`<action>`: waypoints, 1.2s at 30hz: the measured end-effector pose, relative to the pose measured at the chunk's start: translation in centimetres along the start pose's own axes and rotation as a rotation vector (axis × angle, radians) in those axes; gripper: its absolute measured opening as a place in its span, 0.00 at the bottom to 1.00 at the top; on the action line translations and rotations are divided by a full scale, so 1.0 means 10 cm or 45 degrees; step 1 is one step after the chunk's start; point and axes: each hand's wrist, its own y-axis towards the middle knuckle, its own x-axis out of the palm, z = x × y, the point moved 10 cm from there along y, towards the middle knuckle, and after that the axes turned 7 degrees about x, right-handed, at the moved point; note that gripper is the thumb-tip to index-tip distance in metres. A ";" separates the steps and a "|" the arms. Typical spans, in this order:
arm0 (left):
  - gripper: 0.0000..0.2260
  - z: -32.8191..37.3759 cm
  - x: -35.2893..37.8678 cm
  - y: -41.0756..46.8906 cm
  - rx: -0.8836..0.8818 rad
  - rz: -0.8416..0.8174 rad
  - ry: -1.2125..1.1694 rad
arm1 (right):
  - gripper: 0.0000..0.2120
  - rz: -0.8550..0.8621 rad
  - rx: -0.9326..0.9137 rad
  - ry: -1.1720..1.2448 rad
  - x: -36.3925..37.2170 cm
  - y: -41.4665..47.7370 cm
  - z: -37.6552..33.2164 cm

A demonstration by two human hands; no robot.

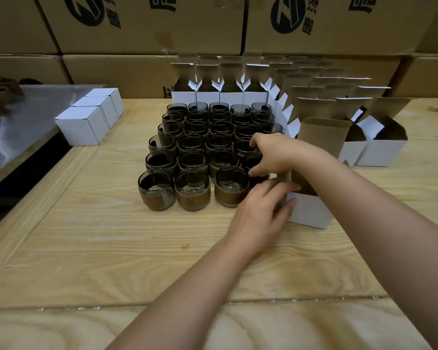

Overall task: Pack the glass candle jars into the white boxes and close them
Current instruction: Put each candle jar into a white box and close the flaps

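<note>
Your right hand (276, 155) curls over a jar (251, 163) at the 3 o'clock edge of the block of glass candle jars (200, 152), fingers across the rim and thumb on the near side. Your left hand (258, 213) steadies the open box (309, 213) just beside it, thumb at the top edge and fingers on the white wall.

The jar is likely weighty for its size, rigid, smooth and breakable. The brown band around its lower half probably gives a better grip than bare glass. The jars stand touching, so lift straight up or you may knock the neighbours. The box is thin card and will probably give under pressure.

The wooden tabletop (111, 248) looks flat and dry. Closed white boxes (86, 125) sit at 10 o'clock, by a metal surface (23, 117). Empty boxes (379, 147) crowd 1 to 2 o'clock, and brown cartons (142, 24) wall off 12.
</note>
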 end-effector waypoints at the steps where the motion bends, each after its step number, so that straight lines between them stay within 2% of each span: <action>1: 0.11 0.01 0.00 0.00 0.002 -0.003 -0.003 | 0.32 0.004 0.008 0.016 -0.02 0.00 0.01; 4: 0.11 -0.01 0.01 0.00 -0.005 -0.029 -0.010 | 0.30 0.041 0.004 0.047 -0.15 -0.03 0.02; 8: 0.11 0.00 0.03 0.00 -0.011 -0.066 -0.016 | 0.35 0.123 -0.033 0.143 -0.38 -0.11 -0.01; 14: 0.07 0.08 -0.06 0.03 0.059 0.022 -0.060 | 0.32 0.218 -0.176 0.211 -0.73 -0.40 -0.17; 19: 0.10 0.01 -0.09 0.01 -0.020 0.078 -0.030 | 0.28 0.202 -0.302 0.323 -0.92 -0.65 -0.30; 21: 0.08 -0.05 -0.12 0.00 -0.074 0.106 0.012 | 0.26 0.171 -0.328 0.360 -0.95 -0.73 -0.29; 25: 0.05 -0.11 -0.10 -0.02 -0.132 0.098 0.090 | 0.24 0.107 -0.341 0.414 -0.95 -0.85 -0.11; 28: 0.06 -0.15 -0.10 -0.03 -0.196 0.101 0.088 | 0.24 0.108 -0.353 0.594 -0.97 -0.93 0.11; 31: 0.12 -0.10 -0.13 0.00 -0.159 0.128 0.083 | 0.27 0.100 -0.396 0.769 -0.94 -1.03 0.32; 34: 0.25 -0.04 -0.24 -0.02 -0.158 0.229 0.058 | 0.28 -0.010 -0.493 1.012 -0.79 -1.10 0.44; 36: 0.32 0.07 -0.33 -0.04 -0.077 0.307 0.069 | 0.27 -0.063 -0.532 1.182 -0.65 -1.10 0.52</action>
